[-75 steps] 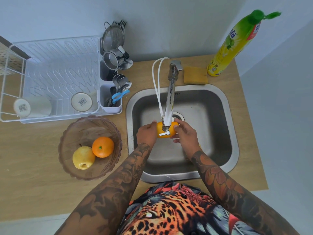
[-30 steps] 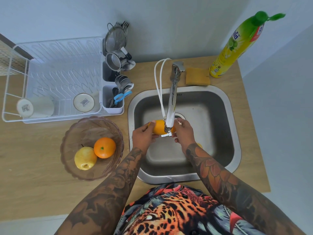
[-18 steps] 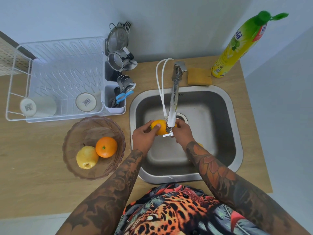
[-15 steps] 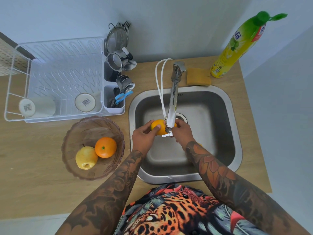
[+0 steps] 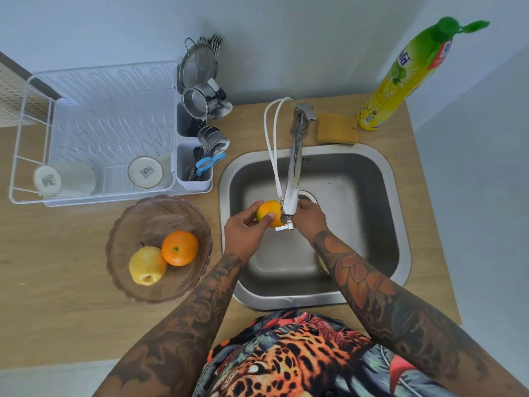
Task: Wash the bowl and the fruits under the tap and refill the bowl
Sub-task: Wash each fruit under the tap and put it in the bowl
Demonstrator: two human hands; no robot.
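Over the steel sink (image 5: pixel 398 196), under the tap's spout (image 5: pixel 293 173), my left hand (image 5: pixel 246 230) grips a yellow-orange fruit (image 5: pixel 267 210). My right hand (image 5: pixel 310 217) is on the fruit's right side, partly hidden by the spout; I cannot tell how much of the fruit it holds. A translucent brown bowl (image 5: pixel 134 224) stands on the counter left of the sink, with an orange (image 5: pixel 179 248) and a yellow pear-like fruit (image 5: pixel 147 265) inside. Another yellowish fruit (image 5: pixel 323 266) peeks from behind my right forearm in the sink.
A white dish rack (image 5: pixel 94 130) with two cups and a utensil caddy (image 5: pixel 194 167) stands at the back left. A yellow sponge (image 5: pixel 337 128) and a tall dish-soap bottle (image 5: pixel 400 78) are behind the sink. The counter's edge runs close on the right.
The fruit has shifted slightly left from beneath the spout and turned in my hands; my left thumb now lies across it. The bowl and its fruits have not moved.
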